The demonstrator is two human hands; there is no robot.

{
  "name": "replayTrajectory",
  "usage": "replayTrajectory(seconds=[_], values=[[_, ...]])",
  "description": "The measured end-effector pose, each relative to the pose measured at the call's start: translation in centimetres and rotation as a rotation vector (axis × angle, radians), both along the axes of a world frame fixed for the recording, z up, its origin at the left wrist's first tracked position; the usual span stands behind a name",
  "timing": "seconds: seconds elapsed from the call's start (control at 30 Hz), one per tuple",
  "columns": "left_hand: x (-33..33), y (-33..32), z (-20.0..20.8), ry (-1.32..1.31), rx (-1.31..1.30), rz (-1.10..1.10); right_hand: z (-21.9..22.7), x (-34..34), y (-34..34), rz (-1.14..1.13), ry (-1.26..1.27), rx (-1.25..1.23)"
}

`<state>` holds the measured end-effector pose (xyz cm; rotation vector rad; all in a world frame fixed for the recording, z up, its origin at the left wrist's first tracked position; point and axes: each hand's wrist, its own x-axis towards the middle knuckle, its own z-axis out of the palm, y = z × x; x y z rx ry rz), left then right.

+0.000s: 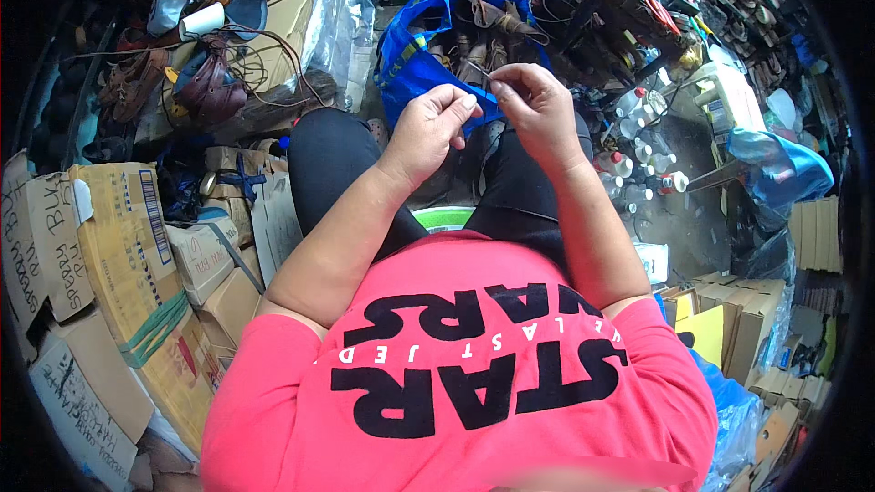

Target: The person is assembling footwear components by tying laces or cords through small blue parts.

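Both of my hands are raised over my lap, a short gap between them. My left hand [425, 133] is closed, its thumb and forefinger pressed together; whatever they pinch, if anything, is too small to make out. In my right hand [540, 118], thumb and forefinger pinch a thin, pale, needle-like piece [480, 71] that points up and to the left. Just beyond the hands, a blue plastic bag [408, 68] gapes on the floor, with several brown shoes or strappy leather pieces [474, 59] inside. My right fingers partly cover the bag.
Cardboard boxes [137, 246] stack up on the left. A low bench [305, 0] at far left bears a white cup [201, 22], cords and a dark red leather piece [211, 87]. Several small bottles [638, 150] stand to the right, near a blue plastic sheet [775, 169].
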<state>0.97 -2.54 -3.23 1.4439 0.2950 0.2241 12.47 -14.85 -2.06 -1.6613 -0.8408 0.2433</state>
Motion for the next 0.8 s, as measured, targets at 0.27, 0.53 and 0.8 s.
replayTrajectory(seconds=[0.27,0.53,0.8], values=[[1.3,-1.1,-0.9,-0.161,-0.284,-0.091,-0.2,0.1,-0.4,0.105,0.329,0.106],[0.9,0.7,-0.3,-0.176,-0.05,0.193,-1.0,2.6,-1.5,0.158,0.782,0.418],[0.1,-1.4,1.3,-0.339,0.837,0.251,-0.3,2.1,0.2,0.074,0.752,0.565]])
